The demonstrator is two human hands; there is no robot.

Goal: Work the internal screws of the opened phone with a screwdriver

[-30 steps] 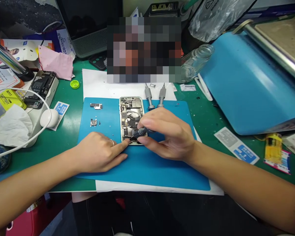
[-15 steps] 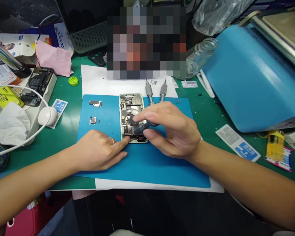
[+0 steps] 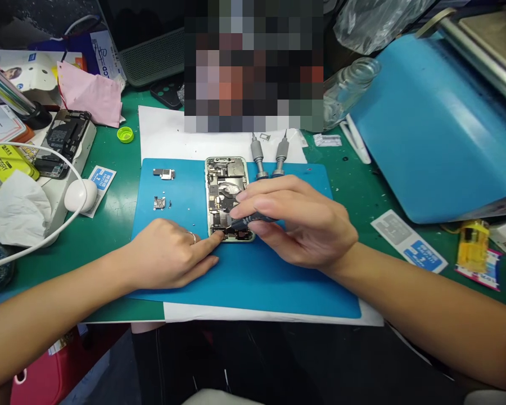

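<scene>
An opened phone [image 3: 231, 183] with its inner parts bare lies on a blue mat [image 3: 253, 292]. My left hand [image 3: 168, 253] rests on the mat, its index finger stretched out and the fingertip pressing on the phone's lower end; it holds nothing. In my right hand [image 3: 307, 225], a dark screwdriver [image 3: 247, 221] is pinched between thumb and fingers, slanting down leftward. Its tip meets the phone's lower part near my left fingertip, where exact contact is hard to see. Two grey screwdrivers [image 3: 257, 152] lie beyond the right hand, their handles partly hidden by it.
Small metal phone parts [image 3: 164, 174] and a bracket [image 3: 159, 203] sit on the mat's left. A white cable [image 3: 78, 169] curves along the left side. Further off are a green cap [image 3: 125, 134], a glass jar [image 3: 349, 93] and a large blue sheet [image 3: 438, 135].
My right hand has closed in more round the screwdriver, which now lies flatter. The left fingertip stays on the phone. The whole view has shifted slightly.
</scene>
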